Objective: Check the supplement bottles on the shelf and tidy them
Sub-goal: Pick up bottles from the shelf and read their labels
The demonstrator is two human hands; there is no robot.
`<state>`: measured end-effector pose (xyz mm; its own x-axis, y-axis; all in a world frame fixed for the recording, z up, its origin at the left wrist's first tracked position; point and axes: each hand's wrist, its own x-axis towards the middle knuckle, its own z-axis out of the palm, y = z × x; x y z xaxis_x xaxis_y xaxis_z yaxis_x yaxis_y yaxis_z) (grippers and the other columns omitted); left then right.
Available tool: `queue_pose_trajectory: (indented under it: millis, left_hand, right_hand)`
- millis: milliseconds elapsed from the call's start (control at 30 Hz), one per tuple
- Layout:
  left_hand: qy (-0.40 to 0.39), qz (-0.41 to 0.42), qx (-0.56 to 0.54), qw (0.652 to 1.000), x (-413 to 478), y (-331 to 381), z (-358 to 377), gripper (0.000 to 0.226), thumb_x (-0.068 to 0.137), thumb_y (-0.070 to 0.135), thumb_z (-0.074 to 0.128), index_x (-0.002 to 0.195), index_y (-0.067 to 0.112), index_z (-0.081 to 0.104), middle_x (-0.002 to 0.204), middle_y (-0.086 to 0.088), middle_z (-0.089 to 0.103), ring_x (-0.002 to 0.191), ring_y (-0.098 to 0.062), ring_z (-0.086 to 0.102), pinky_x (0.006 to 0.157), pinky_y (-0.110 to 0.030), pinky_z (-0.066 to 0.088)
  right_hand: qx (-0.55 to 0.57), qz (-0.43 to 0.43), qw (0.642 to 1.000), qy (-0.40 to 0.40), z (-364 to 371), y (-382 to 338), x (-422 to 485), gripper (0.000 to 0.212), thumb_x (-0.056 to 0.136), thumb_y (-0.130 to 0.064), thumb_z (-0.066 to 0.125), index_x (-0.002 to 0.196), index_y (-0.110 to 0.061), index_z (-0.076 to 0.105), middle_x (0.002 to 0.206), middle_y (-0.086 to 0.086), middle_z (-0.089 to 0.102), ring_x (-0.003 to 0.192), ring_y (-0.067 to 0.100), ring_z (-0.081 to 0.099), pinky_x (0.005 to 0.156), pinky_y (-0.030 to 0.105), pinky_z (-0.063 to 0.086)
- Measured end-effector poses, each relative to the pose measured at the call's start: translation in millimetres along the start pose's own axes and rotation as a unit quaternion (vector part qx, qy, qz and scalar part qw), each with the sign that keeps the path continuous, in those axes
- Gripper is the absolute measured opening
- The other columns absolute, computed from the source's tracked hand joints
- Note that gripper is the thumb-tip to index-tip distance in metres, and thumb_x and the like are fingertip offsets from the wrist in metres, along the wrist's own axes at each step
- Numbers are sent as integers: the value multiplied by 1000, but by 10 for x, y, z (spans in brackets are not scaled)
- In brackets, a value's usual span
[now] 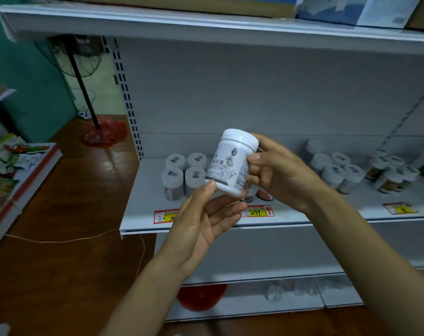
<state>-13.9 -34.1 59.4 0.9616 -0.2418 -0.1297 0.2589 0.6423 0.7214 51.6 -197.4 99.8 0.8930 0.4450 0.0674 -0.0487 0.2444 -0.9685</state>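
Note:
I hold a white supplement bottle (231, 163) with a white cap and printed label, tilted, in front of the white shelf (206, 223). My left hand (206, 214) grips its base from below, thumb on the front. My right hand (278, 173) grips its right side, thumb on the label. On the shelf behind stand several white-capped bottles at the left (183, 175). More white-capped bottles (337, 168) stand at the right. Bottles behind the held one are mostly hidden.
Amber-bodied bottles (392, 175) stand at the far right of the shelf. Price tags (258, 211) sit on the shelf edge. An upper shelf (206, 27) carries boxes. A fan stand (85, 93) and a low display of packets (10, 166) are at the left on the wooden floor.

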Motion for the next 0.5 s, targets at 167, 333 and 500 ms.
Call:
queue_pose_trajectory:
  millis: [167,333,500]
  left_hand:
    - [21,118,85,989,-12,-99,-12,30,75,25,63,101,12,57,94,-10,74,90,-24,72,72,-25,55]
    - [78,302,226,923,-14,-114,-6,45,68,15,76,106,25,53,104,12,70,98,-11,68,77,-22,54]
    - [157,506,552,644,40,-56,-217,49,77,31,67,121,23,48,120,0,47,109,-14,54,85,-7,45]
  right_hand:
    - [-12,-11,1000,6,54,13,-64,51,76,-6,56,126,-17,57,101,4,63,90,17,64,76,26,54]
    - [-3,-38,999,6,165,-2,-73,59,78,-2,57,134,-17,51,103,5,63,82,11,66,64,20,52]
    - [-33,-40,999,12,305,-6,-27,54,74,-3,59,127,-13,53,84,-3,67,72,7,65,57,16,49]
